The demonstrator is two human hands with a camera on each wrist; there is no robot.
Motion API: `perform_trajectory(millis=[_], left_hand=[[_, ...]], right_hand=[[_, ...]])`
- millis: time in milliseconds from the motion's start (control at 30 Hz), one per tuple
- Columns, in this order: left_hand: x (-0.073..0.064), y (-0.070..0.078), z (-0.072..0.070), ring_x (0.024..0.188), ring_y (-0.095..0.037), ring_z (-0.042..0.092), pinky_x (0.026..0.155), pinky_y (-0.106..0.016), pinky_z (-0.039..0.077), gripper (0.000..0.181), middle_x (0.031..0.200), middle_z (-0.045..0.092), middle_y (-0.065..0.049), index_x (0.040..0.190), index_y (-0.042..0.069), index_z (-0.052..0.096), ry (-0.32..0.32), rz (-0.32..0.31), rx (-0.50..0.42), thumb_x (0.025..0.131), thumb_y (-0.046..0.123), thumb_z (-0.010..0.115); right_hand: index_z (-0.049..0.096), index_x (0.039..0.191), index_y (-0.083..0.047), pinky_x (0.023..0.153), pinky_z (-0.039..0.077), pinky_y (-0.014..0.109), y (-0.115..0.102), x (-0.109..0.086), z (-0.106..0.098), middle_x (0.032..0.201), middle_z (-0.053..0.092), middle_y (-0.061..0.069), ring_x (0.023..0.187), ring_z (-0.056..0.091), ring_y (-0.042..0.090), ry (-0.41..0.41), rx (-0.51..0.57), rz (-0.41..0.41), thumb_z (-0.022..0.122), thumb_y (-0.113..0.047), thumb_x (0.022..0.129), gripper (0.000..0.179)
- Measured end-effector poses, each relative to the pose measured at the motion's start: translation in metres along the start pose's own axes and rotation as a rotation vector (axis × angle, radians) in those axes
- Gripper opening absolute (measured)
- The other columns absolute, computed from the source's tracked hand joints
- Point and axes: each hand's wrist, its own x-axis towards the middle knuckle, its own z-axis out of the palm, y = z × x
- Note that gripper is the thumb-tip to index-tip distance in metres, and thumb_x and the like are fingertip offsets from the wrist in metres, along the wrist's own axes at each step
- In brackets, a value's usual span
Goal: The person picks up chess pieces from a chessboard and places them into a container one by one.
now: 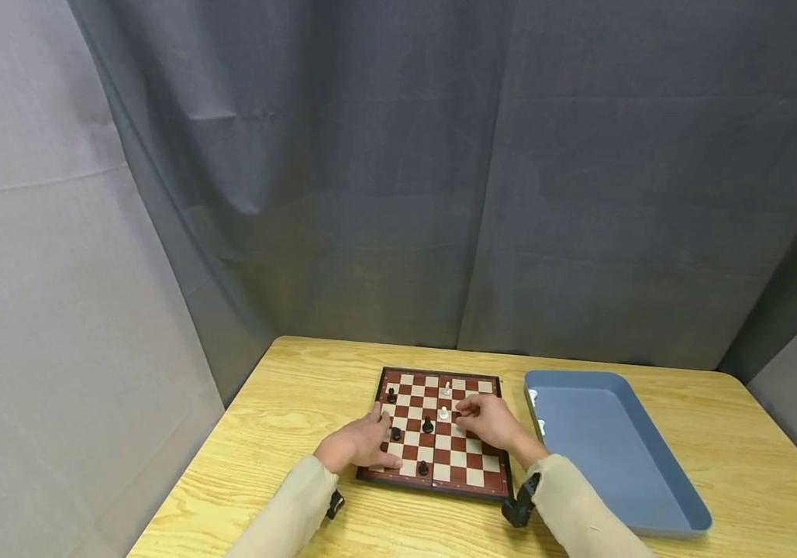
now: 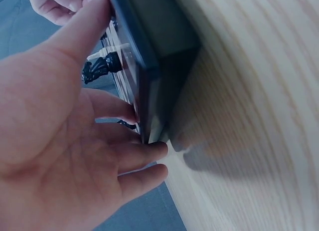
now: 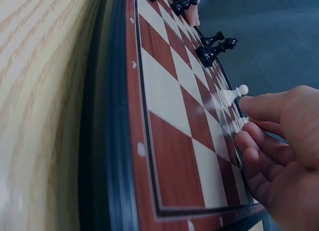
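Observation:
A chessboard (image 1: 450, 461) with red-brown and cream squares lies on the table. My left hand (image 1: 362, 442) rests at its left side, fingers spread, touching the frame in the left wrist view. Between that thumb and fingers stands a black chess piece (image 2: 102, 66). My right hand (image 1: 491, 421) hovers over the right half, fingers bent loosely with nothing visibly held. Its thumb tip is close beside the head of a white pawn (image 3: 230, 95); whether they touch I cannot tell. Another white piece (image 1: 447, 388) stands farther back. A taller black piece (image 1: 428, 425) stands near the middle.
Right of the board sits a blue-grey tray (image 1: 611, 449), with white pieces (image 1: 533, 397) along its left wall. More black pieces stand on the board, one (image 1: 391, 395) at the far left and one (image 1: 423, 468) near the front. Grey curtains (image 1: 384, 194) surround the wooden table (image 1: 315, 372).

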Motion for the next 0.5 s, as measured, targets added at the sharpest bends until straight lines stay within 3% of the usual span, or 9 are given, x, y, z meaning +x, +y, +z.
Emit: perform_trajectory(millis=[233, 500], left_hand=[[-0.001, 0.001, -0.001, 0.139, -0.031, 0.024, 0.105, -0.04, 0.035, 0.087, 0.154, 0.015, -0.021, 0.145, 0.002, 0.037, -0.002, 0.004, 0.018, 0.084, 0.061, 0.057], [-0.001, -0.001, 0.001, 0.139, -0.031, 0.023, 0.106, -0.04, 0.034, 0.089, 0.154, 0.013, -0.022, 0.145, 0.001, 0.035, -0.001, 0.005, 0.008, 0.084, 0.062, 0.056]], right_hand=[[0.069, 0.102, 0.0, 0.066, 0.05, 0.03, -0.002, 0.003, 0.006, 0.087, 0.065, 0.003, 0.077, 0.06, 0.014, 0.007, -0.012, -0.039, 0.07, -0.006, 0.084, 0.019], [0.071, 0.102, -0.005, 0.063, 0.048, 0.031, -0.004, 0.007, 0.014, 0.083, 0.063, -0.002, 0.071, 0.056, 0.01, 0.007, -0.036, -0.008, 0.071, -0.011, 0.085, 0.018]])
